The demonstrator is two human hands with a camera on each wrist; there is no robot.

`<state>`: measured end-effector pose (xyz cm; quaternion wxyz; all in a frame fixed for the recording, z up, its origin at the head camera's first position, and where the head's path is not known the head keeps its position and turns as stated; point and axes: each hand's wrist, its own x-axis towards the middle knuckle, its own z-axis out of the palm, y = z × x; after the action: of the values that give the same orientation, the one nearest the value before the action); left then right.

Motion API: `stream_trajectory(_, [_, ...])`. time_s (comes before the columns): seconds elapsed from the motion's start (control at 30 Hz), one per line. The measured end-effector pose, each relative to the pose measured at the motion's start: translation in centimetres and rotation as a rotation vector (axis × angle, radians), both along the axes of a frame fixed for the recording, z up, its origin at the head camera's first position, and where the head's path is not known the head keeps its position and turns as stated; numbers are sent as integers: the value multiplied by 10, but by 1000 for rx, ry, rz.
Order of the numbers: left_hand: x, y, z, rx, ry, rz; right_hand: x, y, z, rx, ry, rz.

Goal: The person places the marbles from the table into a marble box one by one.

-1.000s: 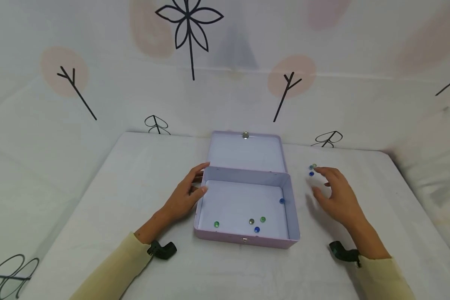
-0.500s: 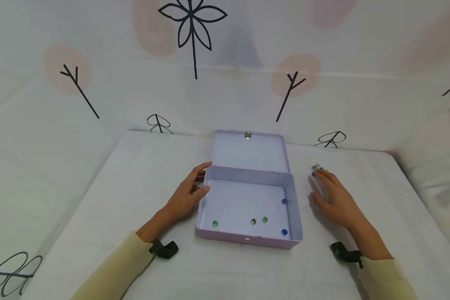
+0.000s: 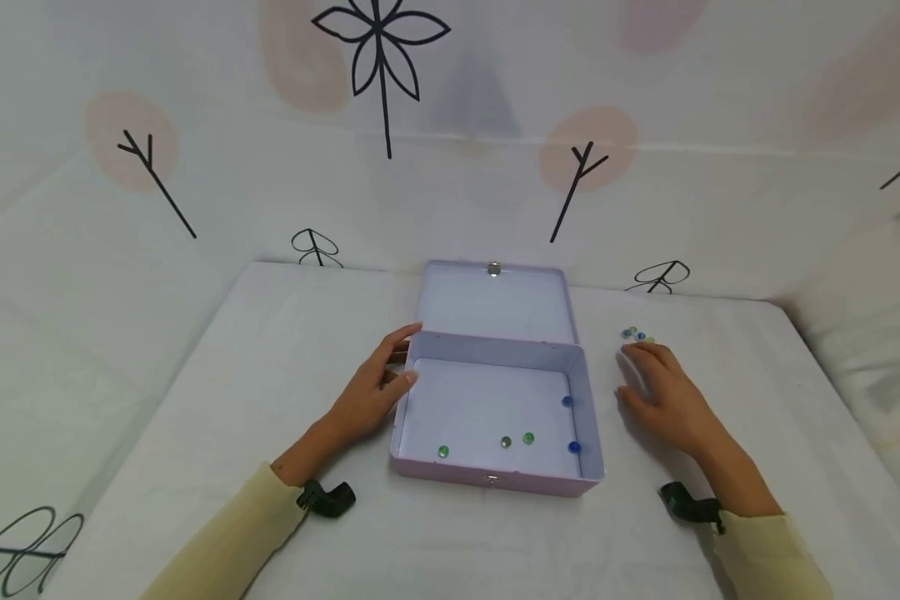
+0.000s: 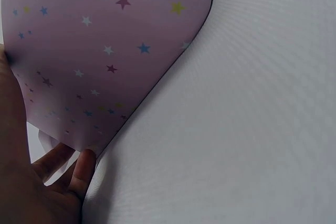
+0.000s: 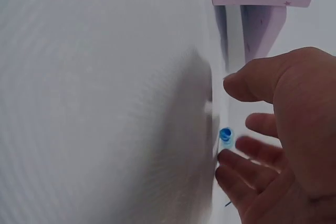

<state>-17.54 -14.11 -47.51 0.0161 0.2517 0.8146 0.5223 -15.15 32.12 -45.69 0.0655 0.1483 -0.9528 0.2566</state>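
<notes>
A lilac tin box [image 3: 487,482] with its hinged lid [image 3: 495,300] laid back stands mid-table. My left hand [image 3: 367,396] holds its left side, thumb at the rim and fingers along the outer wall; in the left wrist view, fingertips [image 4: 84,169] reach the star-printed wall's far corner. Inside lie green marbles [image 3: 528,438], a greyish one [image 3: 506,442] and blue ones [image 3: 574,447] by the right wall. My right hand [image 3: 671,404] hovers low right of the box, thumb apart from the fingers, beside several small marbles [image 3: 641,337]. A blue marble [image 5: 226,134] shows near its fingers.
A white cloth [image 3: 307,308] covers the table. Behind it hangs a pale patterned backdrop [image 3: 465,200] with line-drawn plants. A black wrist camera [image 3: 326,498] sits on the left wrist and another camera [image 3: 690,504] on the right.
The blue marble in the box has rolled right to the side wall, and the left green one shifted slightly. My right fingers have drawn back a little, exposing more loose marbles. My left hand stays put.
</notes>
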Motion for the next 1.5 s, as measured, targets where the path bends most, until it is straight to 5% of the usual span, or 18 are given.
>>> stream_trajectory(0.43, [0,1,1,-10,0,4,0,-2,3,66,-79,22])
stream_trajectory(0.87, [-1,0,0,11,4,-9,1,-9,3,45,-34,10])
stream_trajectory(1.5, [-2,1,-2,13,5,-1,1,-33,8,39,-34,126])
